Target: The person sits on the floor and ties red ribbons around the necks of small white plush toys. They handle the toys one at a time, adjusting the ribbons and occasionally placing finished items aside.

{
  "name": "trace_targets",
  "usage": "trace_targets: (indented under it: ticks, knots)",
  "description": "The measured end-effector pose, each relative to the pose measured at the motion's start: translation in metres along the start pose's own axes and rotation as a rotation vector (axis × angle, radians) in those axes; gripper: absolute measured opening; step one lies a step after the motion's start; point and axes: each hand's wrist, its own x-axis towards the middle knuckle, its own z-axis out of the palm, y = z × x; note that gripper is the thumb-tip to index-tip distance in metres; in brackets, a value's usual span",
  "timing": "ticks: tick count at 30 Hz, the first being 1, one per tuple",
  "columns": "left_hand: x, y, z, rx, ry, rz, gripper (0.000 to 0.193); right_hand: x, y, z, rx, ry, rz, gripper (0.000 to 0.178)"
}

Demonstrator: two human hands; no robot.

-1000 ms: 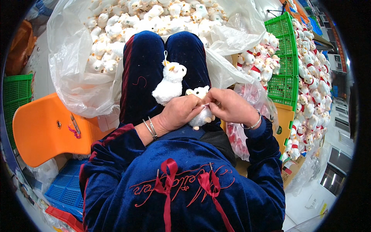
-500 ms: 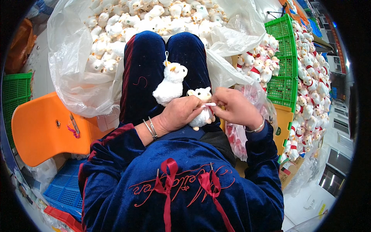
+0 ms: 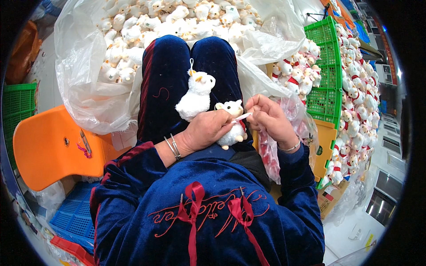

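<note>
In my lap is a small white plush animal [image 3: 232,134] with dark eyes and a bit of red at its neck. My left hand [image 3: 205,131] is closed around its side, the fingertips at the neck. From there a narrow white ribbon [image 3: 242,117] stretches out to my right hand [image 3: 274,120], which pinches its end. The ribbon's other end is hidden by my left fingers. A second white plush animal [image 3: 195,98], with orange parts on its head and a hanging loop, lies on my thighs, touched by neither hand.
Past my knees, a large translucent plastic bag [image 3: 84,84] holds many plush animals. Green crates [image 3: 323,73] stand at the right beside heaps of plush toys with red scarves [image 3: 355,102]. A clear bag with red pieces [image 3: 270,155] is near my right forearm. An orange chair [image 3: 57,150] is at left.
My right hand has moved slightly right and turned, drawing the white ribbon outward from the plush animal's neck. My left hand and the second plush animal have stayed put.
</note>
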Motion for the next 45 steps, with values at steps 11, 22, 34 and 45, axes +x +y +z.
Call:
trace_targets:
  ticks: [11,22,34,45]
  knots:
    - [-0.001,-0.004,0.002,0.013,0.001,0.014,0.013,0.004,-0.002,0.021,-0.892,0.208,0.005,0.032]
    - [-0.01,0.013,-0.011,-0.141,0.017,-0.234,0.02,0.003,0.022,0.015,-0.671,0.268,-0.19,0.024]
    - [-0.015,0.006,-0.022,-0.127,-0.082,-0.223,0.016,0.0,0.043,0.001,-0.719,0.406,-0.251,0.038]
    - [0.003,0.021,-0.03,-0.208,-0.125,-0.215,0.01,-0.002,0.038,0.008,-0.833,0.44,-0.275,0.041]
